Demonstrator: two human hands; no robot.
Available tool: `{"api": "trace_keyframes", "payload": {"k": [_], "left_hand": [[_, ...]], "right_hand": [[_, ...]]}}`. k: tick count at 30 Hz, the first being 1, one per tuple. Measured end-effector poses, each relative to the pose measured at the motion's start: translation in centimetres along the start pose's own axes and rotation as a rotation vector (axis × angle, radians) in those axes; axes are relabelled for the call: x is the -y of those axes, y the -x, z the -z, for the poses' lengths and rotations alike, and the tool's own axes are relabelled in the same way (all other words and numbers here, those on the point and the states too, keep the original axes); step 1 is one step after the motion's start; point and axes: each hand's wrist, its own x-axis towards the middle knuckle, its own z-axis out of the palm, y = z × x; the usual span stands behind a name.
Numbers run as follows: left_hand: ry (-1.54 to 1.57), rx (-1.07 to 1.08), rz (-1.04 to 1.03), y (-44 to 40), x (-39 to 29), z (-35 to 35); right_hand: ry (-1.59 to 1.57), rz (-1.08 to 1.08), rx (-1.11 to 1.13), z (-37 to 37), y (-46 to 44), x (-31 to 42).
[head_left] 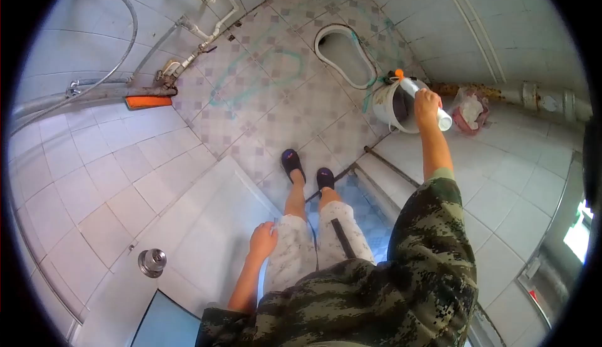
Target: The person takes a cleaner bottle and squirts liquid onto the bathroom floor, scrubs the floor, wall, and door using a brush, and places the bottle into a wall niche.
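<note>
Head view: fingers of right hand (pixel 427 105) grasp white bottle (pixel 410 87) at two o'clock, above bucket (pixel 380 110), orange tip (pixel 399 73) toward eleven. Left hand (pixel 264 240), seven o'clock: fingers loosely curled, contents not visible. Grip firmly; guide tip clear of bucket.

No word, brand, number or sign can be read. A small coloured mark can be seen on the dark slippers (pixel 291 162), and a faint patch on the white bucket (pixel 381 105), but both are too small and blurred to be deciphered.
</note>
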Motion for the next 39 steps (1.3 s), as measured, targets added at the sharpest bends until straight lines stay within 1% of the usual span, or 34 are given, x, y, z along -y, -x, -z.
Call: {"api": "trace_keyframes", "payload": {"k": [2,6,9,11,14,18,20,21,23,24,28,30,33,35,37,39], "left_hand": [[-0.001,0.0,-0.046,0.2,-0.7,-1.2],[0.039,0.027,-0.063,0.4,-2.2,-3.9],[0.012,-0.001,-0.13,1.0,-3.2,-5.5],[0.01,0.008,-0.114,1.8,-3.7,-6.4],[0.012,0.01,-0.126,2.5,-3.4,-7.6],[0.045,0.025,-0.081,3.2,-3.3,-8.2],[0.06,-0.009,-0.07,3.5,-3.3,-8.5],[0.061,-0.005,-0.065,3.6,-3.1,-9.0],[0.077,-0.017,-0.053,3.6,-2.8,-9.8],[0.077,-0.016,-0.049,3.8,-3.0,-9.9],[0.093,0.022,-0.022,4.3,-4.0,-10.6],[0.114,0.042,0.0,4.5,-4.4,-10.6],[0.127,0.037,0.024,4.6,-4.2,-11.0],[0.114,-0.004,-0.011,4.7,-3.4,-11.3],[0.097,-0.038,-0.019,4.6,-2.5,-11.5],[0.076,-0.068,-0.03,4.7,-2.4,-11.6]], "right_hand": [[0.031,-0.04,-0.047,-1.5,-0.6,-0.3],[0.086,-0.031,-0.079,-0.9,-0.8,-1.9],[0.134,-0.008,-0.038,-2.1,0.2,-2.4],[0.1,-0.032,-0.053,-2.9,1.2,-2.4],[0.044,0.052,0.093,-4.8,1.4,-2.4],[0.089,0.017,0.037,-3.9,1.3,-3.2],[-0.005,0.037,-0.025,-3.4,0.4,-3.8],[-0.004,0.043,-0.022,-3.1,0.1,-4.0],[-0.022,-0.023,-0.033,-2.1,-0.7,-4.2],[0.023,-0.007,0.021,-1.7,-0.9,-4.3],[0.057,0.079,0.014,-2.3,0.4,-3.4],[0.055,0.148,0.073,-2.9,1.7,-2.2],[0.071,0.174,0.114,-5.0,2.6,-0.3],[0.071,0.174,0.122,-6.3,2.7,0.6],[0.104,0.148,0.049,-7.1,3.0,1.1],[0.083,0.187,0.085,-7.8,2.9,1.2]]}}
